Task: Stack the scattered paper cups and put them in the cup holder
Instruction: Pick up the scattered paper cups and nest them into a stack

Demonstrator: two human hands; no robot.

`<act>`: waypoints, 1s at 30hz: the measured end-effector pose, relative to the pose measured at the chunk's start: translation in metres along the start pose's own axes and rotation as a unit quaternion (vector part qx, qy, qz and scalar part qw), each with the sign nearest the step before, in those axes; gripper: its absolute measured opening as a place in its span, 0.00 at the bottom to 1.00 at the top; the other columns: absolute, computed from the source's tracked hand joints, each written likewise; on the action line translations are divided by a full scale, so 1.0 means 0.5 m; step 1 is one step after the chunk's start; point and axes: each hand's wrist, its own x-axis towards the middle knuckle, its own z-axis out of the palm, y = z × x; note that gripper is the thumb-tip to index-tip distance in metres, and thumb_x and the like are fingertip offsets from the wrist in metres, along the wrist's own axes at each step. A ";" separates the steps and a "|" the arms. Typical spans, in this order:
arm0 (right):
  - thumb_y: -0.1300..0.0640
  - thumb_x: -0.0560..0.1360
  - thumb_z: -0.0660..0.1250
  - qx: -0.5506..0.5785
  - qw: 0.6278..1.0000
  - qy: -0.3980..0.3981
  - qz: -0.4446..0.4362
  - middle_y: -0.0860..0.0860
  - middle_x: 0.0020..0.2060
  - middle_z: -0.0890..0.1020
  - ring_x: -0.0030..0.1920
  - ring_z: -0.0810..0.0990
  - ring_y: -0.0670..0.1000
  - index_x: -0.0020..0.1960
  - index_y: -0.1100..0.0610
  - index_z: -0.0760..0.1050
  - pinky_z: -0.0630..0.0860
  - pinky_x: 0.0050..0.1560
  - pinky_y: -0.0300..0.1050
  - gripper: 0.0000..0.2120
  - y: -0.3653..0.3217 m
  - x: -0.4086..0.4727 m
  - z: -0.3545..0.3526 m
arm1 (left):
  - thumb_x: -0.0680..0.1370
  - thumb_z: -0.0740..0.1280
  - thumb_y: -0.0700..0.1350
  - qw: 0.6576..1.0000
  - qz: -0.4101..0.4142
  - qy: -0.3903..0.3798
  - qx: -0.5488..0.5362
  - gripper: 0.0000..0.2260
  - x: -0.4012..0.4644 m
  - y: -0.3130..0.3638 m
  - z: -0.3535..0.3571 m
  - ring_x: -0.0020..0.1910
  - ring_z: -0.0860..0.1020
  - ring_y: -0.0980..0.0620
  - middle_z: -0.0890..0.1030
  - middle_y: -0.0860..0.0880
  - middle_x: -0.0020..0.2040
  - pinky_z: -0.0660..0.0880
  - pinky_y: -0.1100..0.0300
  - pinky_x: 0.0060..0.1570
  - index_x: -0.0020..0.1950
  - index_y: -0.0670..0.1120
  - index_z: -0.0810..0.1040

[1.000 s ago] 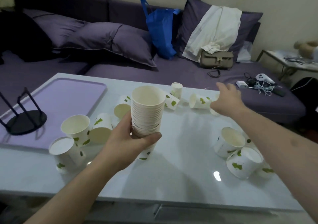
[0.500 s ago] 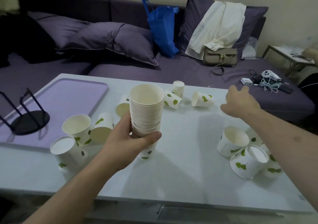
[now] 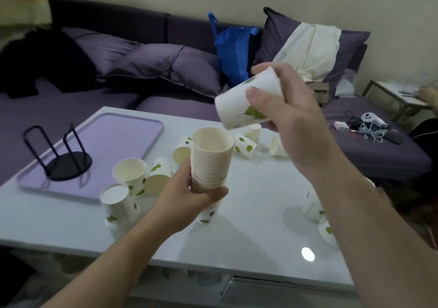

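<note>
My left hand (image 3: 187,194) grips a tall stack of paper cups (image 3: 212,158) upright over the middle of the white table (image 3: 248,236). Just above and to the right of the stack's mouth, my right hand (image 3: 291,118) holds a single leaf-printed paper cup (image 3: 239,104), tilted with its mouth pointing down-left. Loose cups lie left of the stack (image 3: 130,174), behind it (image 3: 245,143) and under my right forearm (image 3: 312,209). The black wire cup holder (image 3: 64,158) stands empty on the purple tray (image 3: 118,132) at the table's left.
A purple sofa (image 3: 379,151) with cushions, a blue bag (image 3: 233,54), a cream garment and a small handbag runs behind the table. Cables and a white controller (image 3: 369,119) lie on the sofa seat at right. A small side table (image 3: 398,94) stands far right.
My right hand has picked up a cup from the far right of the table and brought it back and up, over the stack. The left hand still holds the stack in place.
</note>
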 end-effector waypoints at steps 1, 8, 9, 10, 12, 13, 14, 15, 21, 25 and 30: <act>0.49 0.78 0.71 -0.059 0.998 -0.024 -0.025 0.47 0.56 0.80 0.55 0.82 0.46 0.70 0.48 0.77 0.80 0.54 0.45 0.21 -0.002 -0.002 0.024 | 0.73 0.83 0.49 1.000 0.000 0.001 0.002 0.25 -0.001 0.000 -0.001 0.53 0.84 0.64 0.86 0.64 0.55 0.81 0.63 0.52 0.66 0.61 0.77; 0.32 0.79 0.59 -0.400 0.891 -0.208 -0.049 0.41 0.77 0.69 0.76 0.62 0.48 0.84 0.40 0.60 0.64 0.78 0.55 0.35 0.036 -0.030 0.087 | 0.75 0.82 0.46 0.999 0.032 -0.019 -0.011 0.26 0.000 -0.003 0.001 0.55 0.86 0.54 0.87 0.56 0.57 0.87 0.50 0.56 0.69 0.59 0.77; 0.32 0.80 0.57 -0.393 0.895 -0.205 -0.055 0.40 0.79 0.67 0.78 0.61 0.47 0.84 0.40 0.59 0.63 0.79 0.55 0.35 0.041 -0.037 0.088 | 0.75 0.82 0.46 0.999 0.037 -0.018 -0.013 0.26 0.002 -0.004 0.002 0.55 0.87 0.53 0.87 0.55 0.57 0.87 0.48 0.56 0.69 0.58 0.77; 0.32 0.80 0.57 -0.388 0.896 -0.210 -0.054 0.38 0.80 0.64 0.80 0.61 0.46 0.84 0.39 0.58 0.63 0.80 0.55 0.35 0.047 -0.041 0.087 | 0.75 0.82 0.46 0.999 0.039 -0.017 -0.014 0.26 0.004 -0.005 0.003 0.55 0.87 0.53 0.88 0.55 0.57 0.87 0.48 0.56 0.69 0.57 0.77; 0.31 0.80 0.57 -0.337 0.912 -0.233 -0.023 0.35 0.82 0.61 0.81 0.61 0.43 0.84 0.37 0.56 0.65 0.80 0.54 0.34 0.050 -0.048 0.083 | 0.74 0.83 0.49 0.999 0.036 -0.022 -0.014 0.27 0.008 -0.008 0.004 0.55 0.87 0.53 0.88 0.55 0.57 0.87 0.47 0.57 0.70 0.56 0.78; 0.32 0.81 0.57 -0.287 0.930 -0.228 -0.013 0.35 0.82 0.61 0.81 0.61 0.41 0.84 0.36 0.57 0.64 0.80 0.50 0.33 0.049 -0.050 0.076 | 0.73 0.83 0.51 0.999 0.034 -0.022 -0.013 0.28 0.010 -0.009 0.005 0.56 0.87 0.53 0.88 0.55 0.58 0.87 0.46 0.57 0.71 0.58 0.77; 0.35 0.83 0.58 -0.236 0.950 -0.203 -0.012 0.36 0.81 0.63 0.81 0.62 0.40 0.84 0.37 0.59 0.64 0.79 0.45 0.30 0.052 -0.050 0.066 | 0.72 0.83 0.53 0.999 0.031 -0.021 -0.012 0.29 0.012 -0.010 0.008 0.57 0.86 0.54 0.87 0.56 0.59 0.86 0.48 0.58 0.71 0.59 0.76; 0.39 0.84 0.59 -0.207 0.966 -0.157 -0.011 0.37 0.79 0.67 0.79 0.64 0.39 0.83 0.39 0.63 0.65 0.77 0.41 0.27 0.056 -0.051 0.051 | 0.72 0.84 0.53 0.999 0.027 -0.018 -0.009 0.30 0.012 -0.009 0.010 0.57 0.86 0.56 0.87 0.57 0.59 0.85 0.50 0.58 0.70 0.60 0.76; 0.47 0.76 0.69 -0.542 0.791 -0.096 0.266 0.54 0.77 0.66 0.75 0.68 0.60 0.80 0.46 0.64 0.70 0.70 0.54 0.34 0.166 -0.061 -0.105 | 0.72 0.84 0.51 1.000 -0.002 -0.016 -0.007 0.27 0.007 -0.009 0.020 0.54 0.84 0.63 0.86 0.62 0.56 0.83 0.54 0.58 0.67 0.63 0.76; 0.42 0.70 0.76 -0.624 0.644 -0.241 0.371 0.56 0.78 0.63 0.76 0.67 0.63 0.86 0.41 0.49 0.67 0.73 0.55 0.53 0.220 -0.095 -0.173 | 0.73 0.83 0.50 1.000 -0.003 -0.014 -0.015 0.26 0.004 -0.002 0.023 0.53 0.84 0.67 0.86 0.65 0.55 0.80 0.60 0.55 0.67 0.63 0.77; 0.60 0.76 0.63 -0.616 0.682 -0.203 0.338 0.54 0.69 0.71 0.67 0.75 0.61 0.81 0.44 0.63 0.77 0.58 0.52 0.35 0.255 -0.100 -0.181 | 0.73 0.84 0.49 1.000 -0.007 -0.011 -0.019 0.27 0.001 0.000 0.027 0.52 0.84 0.67 0.87 0.65 0.54 0.78 0.64 0.52 0.67 0.62 0.77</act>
